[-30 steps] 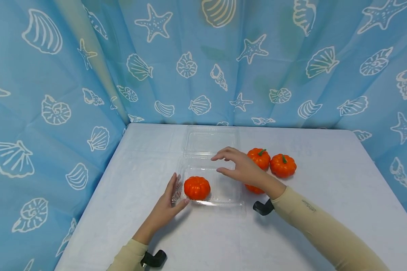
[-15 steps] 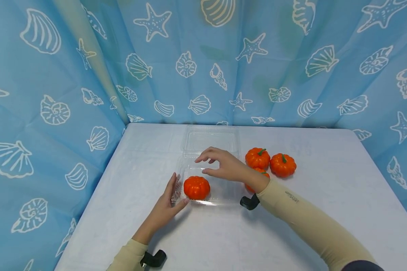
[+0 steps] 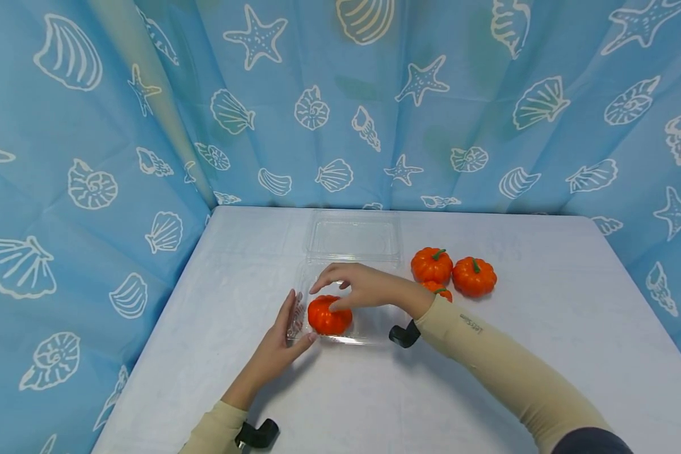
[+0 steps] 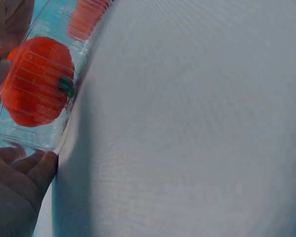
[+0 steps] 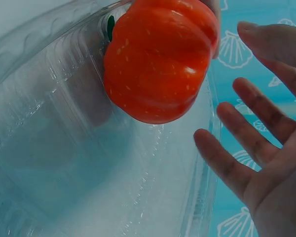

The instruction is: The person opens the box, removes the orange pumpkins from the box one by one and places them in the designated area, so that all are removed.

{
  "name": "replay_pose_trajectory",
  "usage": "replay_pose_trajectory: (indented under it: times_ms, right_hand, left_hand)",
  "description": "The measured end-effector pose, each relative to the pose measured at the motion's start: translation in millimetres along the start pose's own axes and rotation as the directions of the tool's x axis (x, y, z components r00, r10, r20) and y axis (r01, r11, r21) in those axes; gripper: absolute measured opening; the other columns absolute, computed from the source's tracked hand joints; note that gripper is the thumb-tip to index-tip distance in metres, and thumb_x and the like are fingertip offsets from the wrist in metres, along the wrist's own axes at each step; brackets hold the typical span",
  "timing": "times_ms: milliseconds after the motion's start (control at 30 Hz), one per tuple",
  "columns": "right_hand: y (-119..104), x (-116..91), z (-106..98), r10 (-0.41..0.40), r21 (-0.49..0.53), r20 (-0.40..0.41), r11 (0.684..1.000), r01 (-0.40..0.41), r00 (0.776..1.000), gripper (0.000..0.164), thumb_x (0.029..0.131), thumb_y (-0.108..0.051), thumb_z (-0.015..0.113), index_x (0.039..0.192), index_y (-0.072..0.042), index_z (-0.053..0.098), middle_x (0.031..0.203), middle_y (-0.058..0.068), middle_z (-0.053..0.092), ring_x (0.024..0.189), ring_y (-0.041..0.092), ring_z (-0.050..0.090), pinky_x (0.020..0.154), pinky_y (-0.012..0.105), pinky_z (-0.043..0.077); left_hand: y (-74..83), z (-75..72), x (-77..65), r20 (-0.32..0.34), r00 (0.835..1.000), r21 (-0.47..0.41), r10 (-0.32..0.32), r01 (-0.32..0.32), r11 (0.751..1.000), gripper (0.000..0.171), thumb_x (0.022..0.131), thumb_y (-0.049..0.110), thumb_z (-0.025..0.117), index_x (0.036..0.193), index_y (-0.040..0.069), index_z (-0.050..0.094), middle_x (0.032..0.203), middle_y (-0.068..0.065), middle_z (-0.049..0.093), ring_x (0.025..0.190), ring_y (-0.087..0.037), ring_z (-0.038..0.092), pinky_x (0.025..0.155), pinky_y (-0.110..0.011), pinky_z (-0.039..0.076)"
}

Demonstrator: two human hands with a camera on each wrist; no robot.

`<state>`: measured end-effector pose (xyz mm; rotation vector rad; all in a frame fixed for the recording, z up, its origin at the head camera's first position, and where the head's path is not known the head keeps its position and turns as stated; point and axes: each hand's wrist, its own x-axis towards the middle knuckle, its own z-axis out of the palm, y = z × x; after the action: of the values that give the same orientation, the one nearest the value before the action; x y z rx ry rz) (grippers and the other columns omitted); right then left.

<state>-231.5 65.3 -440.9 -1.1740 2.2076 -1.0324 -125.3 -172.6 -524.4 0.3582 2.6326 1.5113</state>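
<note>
A small orange pumpkin [image 3: 329,318] sits in the left part of a clear plastic clamshell container [image 3: 374,328]. Its green stem shows low against the container's wall in the left wrist view. My right hand [image 3: 360,289] hovers over the pumpkin from the right, thumb overlapping it in the head view. From the right wrist, that hand's fingers are spread and stand apart from the pumpkin [image 5: 158,59]. Straight fingers of my left hand [image 3: 275,347] touch the container's left side, with the thumb at its front corner.
The container's lid [image 3: 354,236] lies folded open behind the base. To the right are a pumpkin [image 3: 431,265] at the back, another pumpkin [image 3: 474,277] beside it, and a third pumpkin [image 3: 439,290] partly behind my right forearm. A shell-print curtain [image 3: 374,170] hangs at the table's back edge.
My right hand has moved left and nearer to me, from above the container's right part to over the pumpkin in it. The left hand and the container have stayed in place.
</note>
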Motion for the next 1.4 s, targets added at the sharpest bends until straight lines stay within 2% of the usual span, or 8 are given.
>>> replay_pose_trajectory:
  times_ms: [133,333,533,833,1033,1200,1400]
  right_hand:
    - [-1.4,2.9,3.5,0.028,-0.028,0.055,0.999,-0.026,0.998,0.044,0.09,-0.013,0.076,0.134,-0.016,0.068,0.138,0.002,0.059,0.131,0.03,0.052,0.102,0.05,0.052]
    - [-0.1,4.5,8.3,0.072,-0.097,0.107,0.993,-0.062,0.992,0.046,0.09,-0.016,0.077,0.135,-0.022,0.068,0.147,0.004,0.052,0.134,0.025,0.049,0.103,0.044,0.052]
    - [3.5,4.3,10.2,0.086,-0.134,0.126,0.989,-0.069,0.988,0.038,0.091,-0.017,0.076,0.128,-0.027,0.072,0.143,0.003,0.055,0.131,0.022,0.051,0.102,0.038,0.053]
    - [6.3,-3.2,10.7,0.096,-0.08,0.082,0.993,-0.09,0.992,0.04,0.088,-0.015,0.081,0.124,-0.026,0.067,0.138,-0.004,0.058,0.126,0.016,0.054,0.105,0.036,0.051]
    - [8.1,-13.7,6.4,0.096,-0.041,0.044,0.995,-0.094,0.994,0.042,0.088,-0.015,0.08,0.126,-0.024,0.065,0.133,-0.006,0.058,0.121,0.016,0.055,0.101,0.038,0.053]
    - [12.0,-22.0,2.9,0.12,-0.036,0.041,0.992,-0.119,0.992,0.049,0.09,-0.015,0.078,0.135,-0.028,0.065,0.135,-0.001,0.052,0.124,0.019,0.052,0.101,0.041,0.053]
    - [17.3,-30.7,1.2,0.121,-0.04,0.006,0.992,-0.12,0.993,0.051,0.089,-0.013,0.077,0.136,-0.028,0.063,0.135,0.002,0.051,0.123,0.021,0.053,0.101,0.043,0.054]
  left_hand:
    - [1.0,0.1,0.2,-0.001,1.0,0.005,0.0,0.0,1.0,0.101,0.092,0.036,0.074,0.165,0.012,0.009,0.167,-0.01,0.025,0.153,-0.031,0.025,0.119,-0.056,0.021]
    - [3.1,0.4,0.0,-0.002,1.0,-0.001,0.0,0.0,1.0,0.101,0.092,0.035,0.074,0.164,0.011,0.009,0.167,-0.01,0.025,0.153,-0.031,0.025,0.12,-0.055,0.02]
    - [2.9,0.8,-0.2,-0.003,1.0,-0.011,0.0,0.0,1.0,0.099,0.093,0.034,0.074,0.165,0.012,0.009,0.167,-0.009,0.025,0.153,-0.03,0.026,0.121,-0.054,0.021]
    - [2.4,1.6,0.6,-0.002,1.0,-0.007,-0.007,0.007,1.0,0.099,0.093,0.033,0.073,0.165,0.014,0.008,0.167,-0.008,0.025,0.153,-0.03,0.025,0.12,-0.055,0.021]
    - [3.5,1.2,0.4,0.0,1.0,-0.011,0.004,-0.004,1.0,0.099,0.093,0.03,0.074,0.165,0.012,0.008,0.167,-0.008,0.025,0.153,-0.029,0.026,0.122,-0.053,0.021]
    - [3.9,1.6,0.3,0.0,1.0,0.005,-0.006,0.006,1.0,0.099,0.093,0.03,0.074,0.165,0.012,0.008,0.168,-0.008,0.024,0.153,-0.03,0.025,0.121,-0.053,0.022]
    - [4.7,1.6,-0.5,-0.003,1.0,0.007,-0.004,0.004,1.0,0.098,0.093,0.029,0.074,0.165,0.012,0.008,0.168,-0.008,0.025,0.153,-0.029,0.024,0.122,-0.053,0.021]
